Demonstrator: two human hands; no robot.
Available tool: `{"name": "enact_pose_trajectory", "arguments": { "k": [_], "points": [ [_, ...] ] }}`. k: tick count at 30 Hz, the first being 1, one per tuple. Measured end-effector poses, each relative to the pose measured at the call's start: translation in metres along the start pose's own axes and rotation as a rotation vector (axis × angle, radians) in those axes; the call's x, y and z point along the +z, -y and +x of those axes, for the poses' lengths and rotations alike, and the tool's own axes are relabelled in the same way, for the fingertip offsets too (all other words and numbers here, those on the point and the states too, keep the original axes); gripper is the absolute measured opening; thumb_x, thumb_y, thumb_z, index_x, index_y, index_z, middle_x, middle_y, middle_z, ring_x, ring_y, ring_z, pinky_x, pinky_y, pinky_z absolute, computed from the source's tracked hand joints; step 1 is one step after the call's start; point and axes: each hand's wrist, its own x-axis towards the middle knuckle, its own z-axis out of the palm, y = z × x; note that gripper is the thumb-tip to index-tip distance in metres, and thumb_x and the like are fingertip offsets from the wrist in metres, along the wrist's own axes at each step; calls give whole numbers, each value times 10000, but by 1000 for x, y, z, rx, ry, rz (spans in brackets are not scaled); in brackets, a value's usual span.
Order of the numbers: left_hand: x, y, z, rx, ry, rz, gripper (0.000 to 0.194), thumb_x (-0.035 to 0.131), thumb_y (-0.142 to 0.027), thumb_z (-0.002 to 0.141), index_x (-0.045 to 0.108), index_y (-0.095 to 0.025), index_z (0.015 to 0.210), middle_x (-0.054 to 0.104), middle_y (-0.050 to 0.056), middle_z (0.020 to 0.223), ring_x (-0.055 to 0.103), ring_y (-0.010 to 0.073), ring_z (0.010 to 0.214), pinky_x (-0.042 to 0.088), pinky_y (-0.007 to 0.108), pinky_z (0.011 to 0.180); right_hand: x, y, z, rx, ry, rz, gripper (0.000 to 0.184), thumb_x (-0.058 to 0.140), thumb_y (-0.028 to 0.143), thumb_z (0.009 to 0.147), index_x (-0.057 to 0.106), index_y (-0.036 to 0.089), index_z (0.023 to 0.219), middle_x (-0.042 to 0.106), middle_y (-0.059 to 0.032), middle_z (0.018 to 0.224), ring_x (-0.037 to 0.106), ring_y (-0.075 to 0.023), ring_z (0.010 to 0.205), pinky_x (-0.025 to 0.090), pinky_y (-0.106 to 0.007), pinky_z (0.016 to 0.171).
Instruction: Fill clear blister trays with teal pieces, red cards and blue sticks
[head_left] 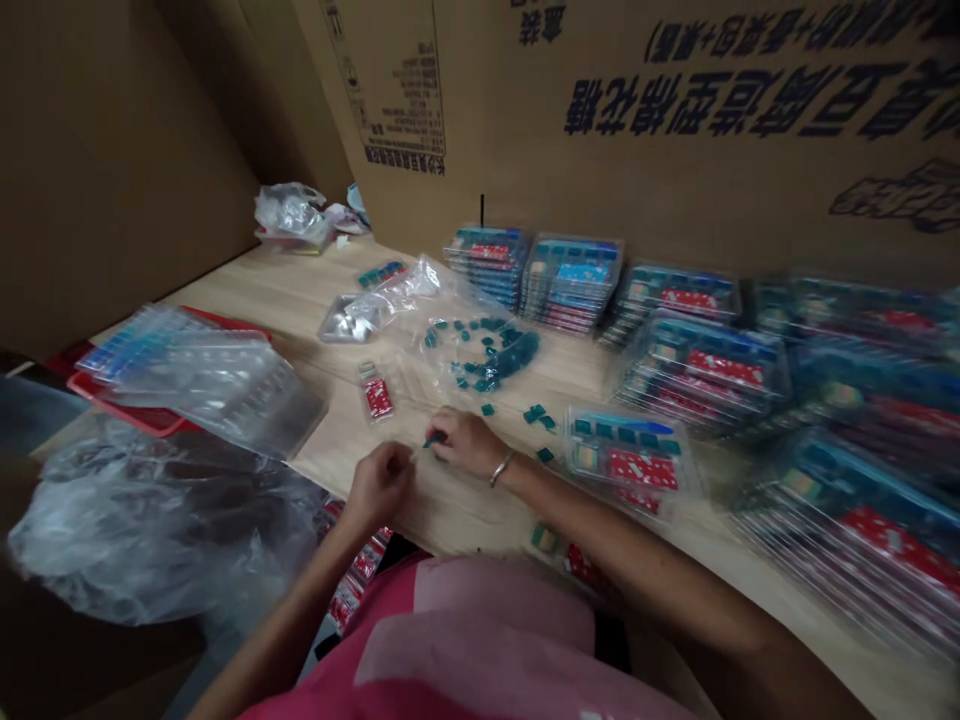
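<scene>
My right hand [465, 440], with a bracelet on the wrist, rests on the wooden table [300, 290] and pinches a small teal piece [433, 438]. My left hand [381, 482] is curled just left of it, fingers closed; what it holds is too small to make out. Beyond my hands a clear plastic bag [480, 345] holds many loose teal pieces. A few more teal pieces [538, 415] lie on the table to the right. A small red packet [376, 395] lies ahead of my left hand. An open clear tray [628, 460] with teal and red contents sits right of my right hand.
Stacks of filled clear packs [570, 280] line the back and right side of the table [825, 400]. Empty clear trays [217, 375] lie on a red basket at left, crumpled plastic [142, 520] below them. Cardboard boxes [675, 120] wall off the back.
</scene>
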Motion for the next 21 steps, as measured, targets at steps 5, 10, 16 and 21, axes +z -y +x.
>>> {"name": "enact_pose_trajectory", "arguments": {
  "k": [5, 10, 16, 21],
  "points": [
    [21, 8, -15, 90, -94, 142, 116, 462, -156, 725, 571, -185, 700, 526, -3, 645, 524, 127, 584, 415, 233, 545, 29, 13, -4, -149, 90, -336, 141, 499, 119, 875, 638, 141, 875, 609, -83, 924, 568, -180, 871, 432, -266, 761],
    [1, 13, -3, 137, -47, 207, 117, 487, -135, 737, 591, -186, 720, 587, 23, 716, 571, 152, 672, 464, 264, 621, 31, 20, -10, -186, 94, -454, 163, 468, 101, 876, 625, 137, 907, 605, -101, 932, 557, -203, 884, 439, -289, 754],
    [-30, 41, 23, 336, -85, 464, 173, 469, -166, 813, 637, -180, 849, 636, 108, 1002, 524, 263, 1023, 418, 435, 898, -11, 14, -41, -106, 7, -219, 142, 523, 111, 856, 629, 174, 927, 634, -59, 937, 578, -168, 906, 436, -270, 795],
    [-11, 29, 37, 339, 26, 588, 184, 470, -159, 824, 643, -184, 768, 635, 89, 808, 539, 242, 811, 429, 411, 794, -15, 20, -86, 3, 347, -440, 129, 529, 99, 818, 635, 169, 797, 647, -86, 859, 600, -200, 809, 425, -289, 683]
  ]
}}
